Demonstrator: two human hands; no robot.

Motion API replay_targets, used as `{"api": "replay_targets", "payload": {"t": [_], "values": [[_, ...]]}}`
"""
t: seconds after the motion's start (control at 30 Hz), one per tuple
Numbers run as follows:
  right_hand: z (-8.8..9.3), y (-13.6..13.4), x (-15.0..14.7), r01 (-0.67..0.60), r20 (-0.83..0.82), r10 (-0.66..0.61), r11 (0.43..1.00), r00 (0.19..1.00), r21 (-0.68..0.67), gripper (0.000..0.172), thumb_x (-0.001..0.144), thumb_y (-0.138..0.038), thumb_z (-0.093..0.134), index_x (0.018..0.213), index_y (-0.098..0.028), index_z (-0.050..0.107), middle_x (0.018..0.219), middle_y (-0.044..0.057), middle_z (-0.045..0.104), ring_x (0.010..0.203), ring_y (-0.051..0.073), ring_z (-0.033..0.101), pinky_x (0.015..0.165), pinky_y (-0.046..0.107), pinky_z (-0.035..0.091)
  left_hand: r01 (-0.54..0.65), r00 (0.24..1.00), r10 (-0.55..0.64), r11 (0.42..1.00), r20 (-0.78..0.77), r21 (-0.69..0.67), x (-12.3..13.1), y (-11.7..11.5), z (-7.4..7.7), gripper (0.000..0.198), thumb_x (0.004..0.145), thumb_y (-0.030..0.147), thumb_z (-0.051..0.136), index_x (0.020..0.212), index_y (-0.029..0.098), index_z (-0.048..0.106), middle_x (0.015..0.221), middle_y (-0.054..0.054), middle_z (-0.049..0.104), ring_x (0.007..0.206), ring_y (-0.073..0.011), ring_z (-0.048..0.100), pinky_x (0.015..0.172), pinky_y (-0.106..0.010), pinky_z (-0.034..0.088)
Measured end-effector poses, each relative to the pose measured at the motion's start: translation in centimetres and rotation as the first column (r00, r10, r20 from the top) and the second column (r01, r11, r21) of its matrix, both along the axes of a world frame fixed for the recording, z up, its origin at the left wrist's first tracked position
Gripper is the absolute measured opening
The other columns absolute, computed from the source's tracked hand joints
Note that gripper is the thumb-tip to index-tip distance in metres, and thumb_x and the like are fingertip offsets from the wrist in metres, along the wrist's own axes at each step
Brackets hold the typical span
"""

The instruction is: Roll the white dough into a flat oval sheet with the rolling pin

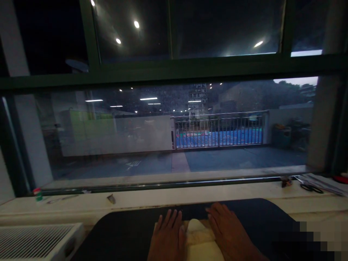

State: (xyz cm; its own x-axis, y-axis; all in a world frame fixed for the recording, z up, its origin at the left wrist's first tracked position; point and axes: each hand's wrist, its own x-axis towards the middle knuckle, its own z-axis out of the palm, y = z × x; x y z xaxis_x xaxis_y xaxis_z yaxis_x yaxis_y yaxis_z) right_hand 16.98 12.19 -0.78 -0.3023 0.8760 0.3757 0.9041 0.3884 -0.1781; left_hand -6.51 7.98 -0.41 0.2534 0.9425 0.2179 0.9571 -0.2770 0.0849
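Note:
At the bottom centre of the view, a dark board or tabletop (127,226) with rounded corners lies below the window sill. On it is a cream-coloured soft-looking piece (202,250) with a rounded far end; its exact kind cannot be made out. My left hand (168,233) lies along its left side, palm down, fingers stretched out and slightly spread. On the other side my right hand (227,228) is also palm down, fingers extended and angled inward, at the piece's right edge. A tan surface shows between the hands, partly hidden by them.
A white radiator-like slatted unit (35,241) is at the lower left. On the sill (163,195) stand a small red-and-green container (37,194) and a small grey scrap (111,198). Scissors (311,188) and papers (324,183) lie right. A large window faces me.

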Motion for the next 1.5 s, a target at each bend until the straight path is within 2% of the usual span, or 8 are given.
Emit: {"api": "replay_targets", "payload": {"t": [0.13, 0.33, 0.57, 0.77, 0.93, 1.07, 1.23, 1.5], "values": [[-1.8, -0.6, 1.5, -0.179, -0.028, 0.181, 0.981, 0.983, 0.073, 0.043, 0.099, -0.041, 0.035, 0.129, -0.030, 0.064, 0.138, 0.004, 0.060, 0.130, 0.027, 0.052, 0.109, 0.047, 0.040, 0.075, 0.997, -0.075, 0.997, -0.016, 0.010, -0.1, -0.4, -0.3, 0.048, 0.099, 0.034, 0.033, 0.140, 0.017, 0.051, 0.145, -0.007, 0.047, 0.135, -0.0282, 0.043, 0.111, -0.051, 0.040], [0.0, 2.2, -0.5, -0.102, 0.023, 0.107, 0.984, 0.994, -0.146, 0.048, 0.099, -0.029, 0.027, 0.123, -0.019, 0.068, 0.134, 0.012, 0.062, 0.126, 0.027, 0.056, 0.107, 0.047, 0.041, 0.005, 0.999, -0.009, 0.997, -0.047, -0.078, 0.4, 1.9, 0.9, 0.051, 0.100, 0.028, 0.021, 0.142, 0.019, 0.050, 0.150, -0.008, 0.045, 0.141, -0.0272, 0.036, 0.116, -0.055, 0.030], [0.7, 5.9, -1.5, -0.046, -0.028, 0.044, 0.994, 0.999, -0.098, 0.041, 0.099, -0.033, 0.035, 0.101, -0.017, 0.073, 0.102, 0.012, 0.075, 0.098, 0.025, 0.069, 0.087, 0.037, 0.051, 0.032, 0.992, -0.046, 0.992, -0.115, -0.125, -0.3, 5.4, 1.1, 0.049, 0.095, 0.020, 0.032, 0.141, 0.021, 0.049, 0.152, -0.007, 0.043, 0.141, -0.0253, 0.036, 0.115, -0.050, 0.032], [1.1, 2.3, -1.0, -0.071, -0.017, 0.070, 0.996, 0.997, -0.052, 0.040, 0.098, -0.024, 0.036, 0.114, -0.017, 0.072, 0.129, 0.012, 0.066, 0.123, 0.025, 0.058, 0.107, 0.041, 0.039, -0.047, 0.994, 0.042, 0.998, -0.098, -0.053, 1.3, 1.7, 1.6, 0.051, 0.101, 0.027, 0.019, 0.141, 0.019, 0.051, 0.150, -0.009, 0.046, 0.143, -0.0271, 0.033, 0.117, -0.056, 0.025], [0.3, -1.9, -0.3, -0.063, -0.022, 0.062, 0.997, 0.998, -0.042, 0.044, 0.098, -0.025, 0.033, 0.122, -0.013, 0.068, 0.130, 0.014, 0.065, 0.126, 0.028, 0.056, 0.110, 0.047, 0.039, -0.056, 0.997, 0.053, 0.998, -0.064, -0.039, 2.0, -2.6, 1.5, 0.052, 0.101, 0.033, 0.022, 0.146, 0.020, 0.043, 0.154, -0.008, 0.038, 0.142, -0.0284, 0.034, 0.116, -0.053, 0.031], [-2.0, -4.0, 1.2, -0.144, -0.052, 0.145, 0.989, 0.988, 0.025, 0.048, 0.098, -0.027, 0.034, 0.139, -0.012, 0.055, 0.147, 0.012, 0.047, 0.135, 0.026, 0.046, 0.113, 0.045, 0.037, -0.018, 0.999, 0.015, 0.998, -0.051, -0.058, 1.2, -4.5, -0.8, 0.055, 0.100, 0.045, 0.028, 0.151, 0.024, 0.032, 0.157, -0.002, 0.025, 0.145, -0.0276, 0.025, 0.120, -0.049, 0.026], [-2.9, -5.8, 3.3, -0.279, -0.087, 0.279, 0.960, 0.956, 0.009, 0.047, 0.098, -0.030, 0.039, 0.143, -0.021, 0.050, 0.148, 0.007, 0.046, 0.137, 0.025, 0.044, 0.114, 0.043, 0.036, 0.024, 1.000, -0.023, 0.994, 0.016, -0.104, -0.1, -5.2, -3.5, 0.054, 0.097, 0.053, 0.038, 0.148, 0.035, 0.037, 0.154, 0.003, 0.031, 0.142, -0.0285, 0.033, 0.119, -0.049, 0.030], [-0.5, -2.4, 0.1, -0.142, -0.073, 0.135, 0.986, 0.988, -0.087, 0.043, 0.101, -0.031, 0.032, 0.130, -0.026, 0.064, 0.139, 0.005, 0.058, 0.133, 0.025, 0.049, 0.118, 0.052, 0.024, 0.029, 1.000, -0.029, 0.988, -0.001, -0.151, 1.3, -3.2, 1.6, 0.056, 0.101, 0.043, 0.022, 0.150, 0.020, 0.037, 0.156, -0.003, 0.034, 0.145, -0.0237, 0.029, 0.121, -0.048, 0.024]]}}
